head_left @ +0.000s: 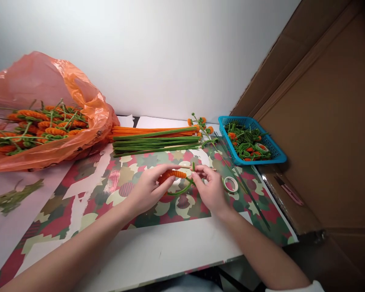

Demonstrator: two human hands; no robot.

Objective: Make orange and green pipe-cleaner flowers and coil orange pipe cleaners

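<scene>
My left hand is closed on a coiled orange pipe cleaner, which sticks out to the right between thumb and fingers. From the coil's right end a green pipe cleaner bends down and back in a loop below it. My right hand pinches the green pipe cleaner near that end, and a short green tip points up by the fingertips. A thin wooden stick runs level between the two hands. Just right of my right hand lies a roll of tape.
An orange plastic bag holds several orange and green pieces at left. Behind my hands lie bundles of orange pipe cleaners and green pipe cleaners. A blue basket, a pink cutter and a cardboard wall stand right.
</scene>
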